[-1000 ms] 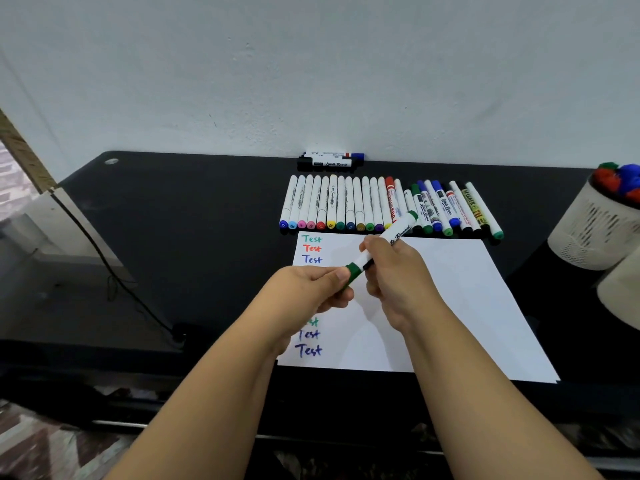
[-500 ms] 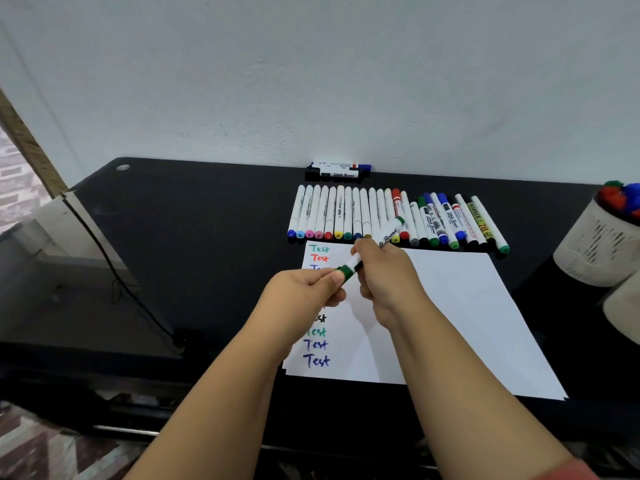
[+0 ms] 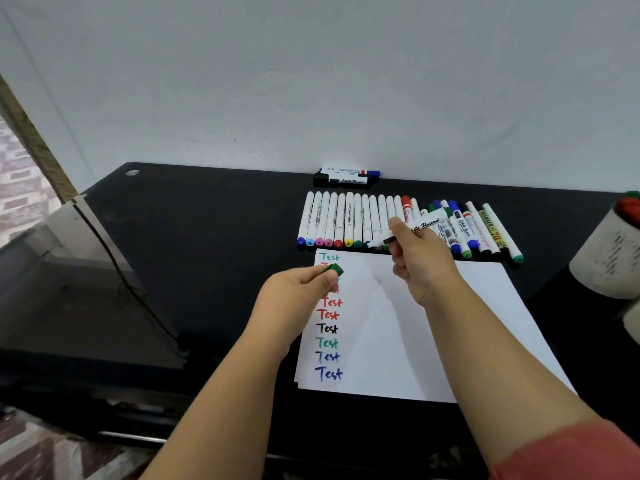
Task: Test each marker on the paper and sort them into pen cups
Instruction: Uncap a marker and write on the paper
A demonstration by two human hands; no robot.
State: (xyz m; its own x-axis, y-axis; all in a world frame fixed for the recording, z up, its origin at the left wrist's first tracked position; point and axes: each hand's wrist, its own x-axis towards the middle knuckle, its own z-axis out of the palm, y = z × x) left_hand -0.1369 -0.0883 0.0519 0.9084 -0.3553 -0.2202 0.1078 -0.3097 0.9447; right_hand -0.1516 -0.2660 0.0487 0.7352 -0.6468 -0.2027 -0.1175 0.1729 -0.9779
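behind, marker row (image 3: pixel 349 220) partly hidden by right hand (image 3: pixel 420 268) gripping marker (image 3: pixel 420 225); left hand (image 3: pixel 294 292) pinching, seemingly, cap (image 3: pixel 334 270)

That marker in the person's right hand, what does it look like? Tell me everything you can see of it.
The marker is a white barrel, plastic by the look, with "White Board" in black script and a green rear end. Its cap is off: the left hand pinches the green cap apart from it. The bared tip points left, above the row of markers. The right hand grips the barrel near the tip, holding it tilted in the air, touching nothing else.
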